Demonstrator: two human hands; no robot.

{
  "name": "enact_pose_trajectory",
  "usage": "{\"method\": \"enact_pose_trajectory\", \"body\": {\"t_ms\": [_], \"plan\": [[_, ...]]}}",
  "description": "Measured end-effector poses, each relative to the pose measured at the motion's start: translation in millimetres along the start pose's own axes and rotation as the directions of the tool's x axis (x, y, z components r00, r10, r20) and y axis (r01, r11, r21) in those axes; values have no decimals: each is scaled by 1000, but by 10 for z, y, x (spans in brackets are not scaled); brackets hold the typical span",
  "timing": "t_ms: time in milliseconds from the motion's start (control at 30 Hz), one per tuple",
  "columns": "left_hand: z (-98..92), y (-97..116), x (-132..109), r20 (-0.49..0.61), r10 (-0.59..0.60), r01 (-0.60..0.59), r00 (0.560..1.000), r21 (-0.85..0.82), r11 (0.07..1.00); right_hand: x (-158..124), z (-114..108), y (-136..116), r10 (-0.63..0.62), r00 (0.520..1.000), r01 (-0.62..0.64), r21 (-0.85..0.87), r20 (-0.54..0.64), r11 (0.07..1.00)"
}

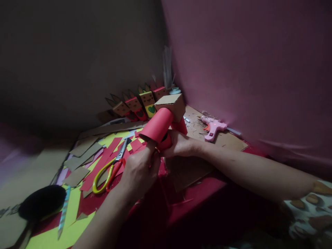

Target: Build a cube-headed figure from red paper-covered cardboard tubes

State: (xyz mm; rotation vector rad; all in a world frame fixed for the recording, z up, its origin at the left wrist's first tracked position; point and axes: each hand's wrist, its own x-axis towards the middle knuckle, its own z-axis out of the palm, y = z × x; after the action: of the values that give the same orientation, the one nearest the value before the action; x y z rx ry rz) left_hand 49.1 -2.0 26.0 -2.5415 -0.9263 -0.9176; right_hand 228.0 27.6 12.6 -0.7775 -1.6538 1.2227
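Both hands hold a craft figure made of red paper tubes (pixel 157 126) and a small cardboard box (pixel 177 106), tilted above the table. My left hand (pixel 142 167) has its fingers closed at the near open end of the front tube. My right hand (pixel 178 143) wraps round the lower red part, where a dark patch shows beside the fingers. The fingertips of both hands are partly hidden. Left of my left hand lie scissors (pixel 111 169) with yellow and red handles, on red paper strips.
Several box-headed figures (pixel 147 100) stand at the back. A pink glue gun (pixel 214 128) lies at the right on cardboard. Cardboard pieces (pixel 83 155), yellow paper (pixel 72 204), a striped pencil (pixel 63 214) and a round black object (pixel 43 202) are at the left.
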Motion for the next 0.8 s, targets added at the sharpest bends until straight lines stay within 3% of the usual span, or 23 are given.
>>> {"method": "enact_pose_trajectory", "body": {"t_ms": [133,233,367,467,700,800], "plan": [[-47,40,-108,-210,61,-59,976,15,998,-27,-68,-17,54,998,-57,88,36,994],[-79,36,-148,-335,9,-20,942,-27,999,-32,-168,-3,66,989,-74,62,132,995],[-72,-32,-140,-317,-163,108,934,-183,977,-4,-306,12,-35,940,11,72,340,997],[-43,-83,-130,-304,-168,91,938,-250,964,-4,-336,-13,-82,897,42,99,434,994],[46,-92,-149,-375,-54,18,926,-99,995,-60,-277,5,-37,909,-38,172,415,984],[57,-79,-156,-372,-58,4,926,-143,990,-50,-277,27,-54,905,-20,171,421,985]]}}
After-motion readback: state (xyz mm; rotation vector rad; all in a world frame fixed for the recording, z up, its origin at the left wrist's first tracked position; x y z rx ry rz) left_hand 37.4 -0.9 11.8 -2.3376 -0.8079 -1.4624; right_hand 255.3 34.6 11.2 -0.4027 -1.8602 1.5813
